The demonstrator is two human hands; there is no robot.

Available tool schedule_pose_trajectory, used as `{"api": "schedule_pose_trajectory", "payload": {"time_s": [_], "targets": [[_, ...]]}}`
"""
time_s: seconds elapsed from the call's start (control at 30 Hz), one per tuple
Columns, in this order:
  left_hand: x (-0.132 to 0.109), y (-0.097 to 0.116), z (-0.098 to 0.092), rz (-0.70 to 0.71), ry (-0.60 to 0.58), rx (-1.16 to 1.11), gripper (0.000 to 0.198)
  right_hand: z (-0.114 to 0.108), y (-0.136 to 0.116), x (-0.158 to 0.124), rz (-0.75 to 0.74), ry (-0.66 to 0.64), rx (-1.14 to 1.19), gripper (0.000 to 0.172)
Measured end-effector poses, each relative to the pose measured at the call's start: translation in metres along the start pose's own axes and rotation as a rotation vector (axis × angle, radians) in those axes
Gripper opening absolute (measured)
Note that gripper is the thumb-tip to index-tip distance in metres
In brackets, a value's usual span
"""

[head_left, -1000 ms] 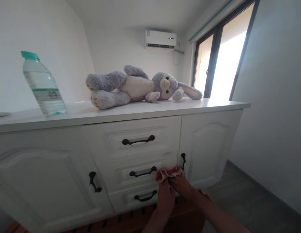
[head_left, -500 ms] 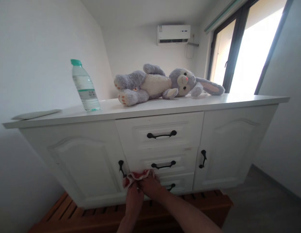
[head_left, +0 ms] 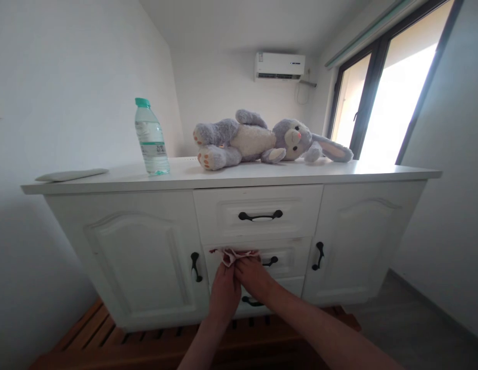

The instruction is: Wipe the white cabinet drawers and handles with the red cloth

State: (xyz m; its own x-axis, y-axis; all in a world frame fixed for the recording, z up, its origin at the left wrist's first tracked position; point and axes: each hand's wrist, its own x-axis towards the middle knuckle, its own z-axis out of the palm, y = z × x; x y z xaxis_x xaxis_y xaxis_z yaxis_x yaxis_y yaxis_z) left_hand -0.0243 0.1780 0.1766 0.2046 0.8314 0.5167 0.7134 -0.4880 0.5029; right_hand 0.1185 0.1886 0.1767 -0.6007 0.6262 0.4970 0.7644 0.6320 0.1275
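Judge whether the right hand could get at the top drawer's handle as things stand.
Probably yes: the top drawer's handle shows uncovered above the right hand, though that hand would likely need to leave the cloth.

Bunched cloth, white cabinet, plush rabbit

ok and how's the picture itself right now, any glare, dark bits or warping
Head view, upper right: the window is largely blown out to white, with a sheen on the cabinet top; head view, low: left hand, right hand and slatted wood look dim; head view overall: the bottle leans, probably from wide-angle distortion.
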Motion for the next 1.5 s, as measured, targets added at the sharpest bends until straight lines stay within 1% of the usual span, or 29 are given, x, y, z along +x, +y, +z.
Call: {"api": "schedule_pose_trajectory", "payload": {"time_s": [0.07, 0.13, 0.2, 0.27, 0.33, 0.4, 0.47, 0.53, 0.63, 0.7, 0.77, 0.8, 0.87, 0.93, 1.0, 1.07, 1.13, 1.23, 1.27, 1.3, 1.33, 1.37, 1.5], "targets": [[0.001, 0.011, 0.013, 0.019, -0.042, -0.005, 0.054, -0.005, 0.012, -0.016, 0.031, -0.027, 0.050, 0.035], [0.006, 0.031, 0.023, 0.050, -0.102, -0.009, 0.051, -0.020, 0.029, -0.033, 0.072, -0.042, 0.120, 0.044], [0.014, 0.058, 0.033, 0.097, -0.183, -0.015, 0.050, -0.041, 0.050, -0.054, 0.120, -0.057, 0.170, 0.051], [0.024, 0.090, 0.046, 0.143, -0.259, -0.017, 0.050, -0.063, 0.072, -0.077, 0.159, -0.069, 0.195, 0.053], [0.032, 0.119, 0.059, 0.185, -0.310, -0.020, 0.051, -0.075, 0.089, -0.099, 0.202, -0.060, 0.199, 0.054], [0.036, 0.141, 0.071, 0.213, -0.333, -0.014, 0.056, -0.074, 0.098, -0.120, 0.261, -0.023, 0.192, 0.056], [0.033, 0.149, 0.081, 0.249, -0.367, -0.002, 0.063, -0.057, 0.100, -0.137, 0.314, 0.020, 0.170, 0.060], [0.024, 0.145, 0.089, 0.255, -0.440, 0.011, 0.066, -0.030, 0.097, -0.149, 0.327, 0.055, 0.138, 0.065], [0.004, 0.123, 0.101, 0.173, -0.558, 0.028, 0.064, 0.014, 0.088, -0.156, 0.316, 0.161, 0.040, 0.060], [-0.011, 0.102, 0.107, 0.114, -0.553, 0.039, 0.062, 0.036, 0.079, -0.150, 0.309, 0.235, -0.017, 0.054], [-0.024, 0.078, 0.106, 0.070, -0.496, 0.055, 0.060, 0.054, 0.064, -0.134, 0.307, 0.253, -0.031, 0.050], [-0.029, 0.065, 0.102, 0.039, -0.466, 0.071, 0.059, 0.062, 0.054, -0.121, 0.301, 0.242, -0.031, 0.049], [-0.036, 0.037, 0.089, -0.024, -0.416, 0.110, 0.057, 0.080, 0.031, -0.092, 0.277, 0.215, -0.038, 0.047], [-0.040, 0.007, 0.070, -0.077, -0.347, 0.159, 0.059, 0.097, 0.007, -0.059, 0.218, 0.214, -0.053, 0.047], [-0.041, -0.019, 0.050, -0.095, -0.292, 0.188, 0.062, 0.108, -0.014, -0.031, 0.176, 0.243, -0.063, 0.046], [-0.040, -0.034, 0.032, -0.098, -0.253, 0.186, 0.062, 0.104, -0.027, -0.010, 0.144, 0.277, -0.068, 0.046], [-0.036, -0.038, 0.020, -0.076, -0.191, 0.163, 0.057, 0.084, -0.030, 0.003, 0.124, 0.306, -0.056, 0.047], [-0.023, -0.026, 0.009, 0.017, -0.021, 0.114, 0.055, 0.036, -0.022, 0.013, 0.134, 0.303, -0.009, 0.046], [-0.018, -0.018, 0.008, 0.049, 0.022, 0.095, 0.056, 0.020, -0.018, 0.013, 0.154, 0.278, 0.005, 0.045], [-0.013, -0.010, 0.008, 0.079, 0.037, 0.075, 0.059, 0.006, -0.013, 0.011, 0.175, 0.241, 0.019, 0.045], [-0.008, -0.002, 0.009, 0.104, 0.020, 0.056, 0.060, -0.006, -0.009, 0.007, 0.194, 0.199, 0.038, 0.045], [-0.004, 0.008, 0.011, 0.132, -0.021, 0.039, 0.061, -0.015, -0.004, 0.002, 0.214, 0.155, 0.060, 0.046], [0.012, 0.046, 0.024, 0.246, -0.210, -0.037, 0.061, -0.042, 0.014, -0.026, 0.361, -0.002, 0.140, 0.050]]}}
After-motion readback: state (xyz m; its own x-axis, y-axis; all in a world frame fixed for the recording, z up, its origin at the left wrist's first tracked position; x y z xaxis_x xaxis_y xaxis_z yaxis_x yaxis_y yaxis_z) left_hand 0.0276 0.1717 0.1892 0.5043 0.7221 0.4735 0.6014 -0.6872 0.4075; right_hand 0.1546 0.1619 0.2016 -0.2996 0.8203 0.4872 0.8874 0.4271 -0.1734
